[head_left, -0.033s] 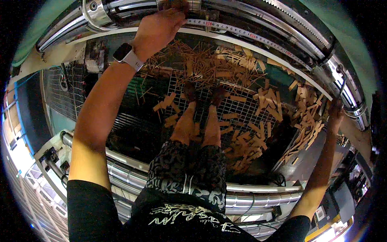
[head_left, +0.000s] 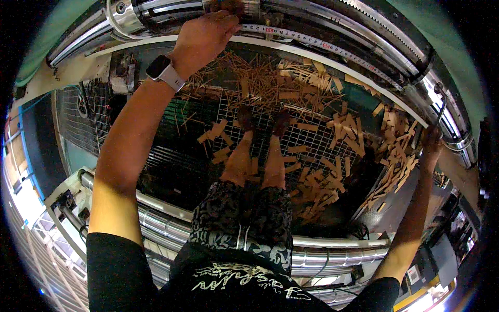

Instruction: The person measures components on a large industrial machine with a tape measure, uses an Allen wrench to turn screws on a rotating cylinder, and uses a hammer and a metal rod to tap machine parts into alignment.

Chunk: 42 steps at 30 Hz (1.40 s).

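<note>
My left hand [head_left: 204, 39], with a smartwatch [head_left: 159, 67] on its wrist, reaches up to a metal shaft of the machine. Its fingers are closed at the left end of a white tape measure [head_left: 301, 36], whose blade runs right along the shafts; the tape's case is not plainly visible. Over at the far right, my right hand [head_left: 431, 144] is closed on the lower end of a thin bent metal rod that looks like a hex key [head_left: 442, 100]. The upper end of that key meets a shiny collar [head_left: 431, 86] on the shaft. Shadow hides part of the right fingers.
A toothed rack [head_left: 387, 23] runs above the shafts, and a pale rail [head_left: 291, 47] below them. Cardboard strips [head_left: 322, 190] litter the wire grid [head_left: 306, 143] around my feet. Steel rollers [head_left: 338, 257] lie close behind my legs. A mesh panel [head_left: 83, 117] stands at left.
</note>
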Tool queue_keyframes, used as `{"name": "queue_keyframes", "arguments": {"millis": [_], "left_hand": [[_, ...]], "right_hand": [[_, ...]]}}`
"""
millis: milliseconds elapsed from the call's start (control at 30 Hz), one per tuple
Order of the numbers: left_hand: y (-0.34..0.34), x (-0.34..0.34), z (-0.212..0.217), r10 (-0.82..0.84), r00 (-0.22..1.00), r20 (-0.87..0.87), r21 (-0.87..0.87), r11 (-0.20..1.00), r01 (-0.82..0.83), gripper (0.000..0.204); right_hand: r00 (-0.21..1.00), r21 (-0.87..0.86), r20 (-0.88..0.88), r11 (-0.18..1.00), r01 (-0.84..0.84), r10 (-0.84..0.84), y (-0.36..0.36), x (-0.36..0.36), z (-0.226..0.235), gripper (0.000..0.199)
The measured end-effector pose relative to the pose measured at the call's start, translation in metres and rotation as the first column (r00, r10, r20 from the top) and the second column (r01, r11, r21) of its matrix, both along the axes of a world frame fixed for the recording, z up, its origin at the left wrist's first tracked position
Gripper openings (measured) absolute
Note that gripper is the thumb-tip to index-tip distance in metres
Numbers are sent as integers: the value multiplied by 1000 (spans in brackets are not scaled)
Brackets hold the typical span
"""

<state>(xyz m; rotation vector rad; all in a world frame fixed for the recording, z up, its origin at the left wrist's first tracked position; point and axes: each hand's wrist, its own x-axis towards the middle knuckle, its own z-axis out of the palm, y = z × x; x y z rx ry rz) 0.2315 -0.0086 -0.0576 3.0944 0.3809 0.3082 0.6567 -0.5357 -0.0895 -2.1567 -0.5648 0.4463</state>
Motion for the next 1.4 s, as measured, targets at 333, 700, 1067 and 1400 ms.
{"name": "queue_keyframes", "arguments": {"millis": [333, 700, 1067, 1400], "left_hand": [[-1, 3, 1, 6, 1000, 15, 16, 1000, -6, 20], [2, -1, -9, 11, 997, 77, 51, 999, -15, 21], [-3, 4, -3, 40, 999, 31, 37, 998, -41, 21], [-5, 8, -1, 32, 999, 23, 24, 999, -32, 20]], "right_hand": [[968, -401, 186, 913, -82, 169, 14, 43, 41, 31], [230, -893, 449, 439, 96, 863, -47, 235, 56, 49], [523, -824, 453, 563, -64, 722, -27, 220, 84, 48], [709, -757, 382, 640, -127, 593, -18, 203, 93, 46]]}}
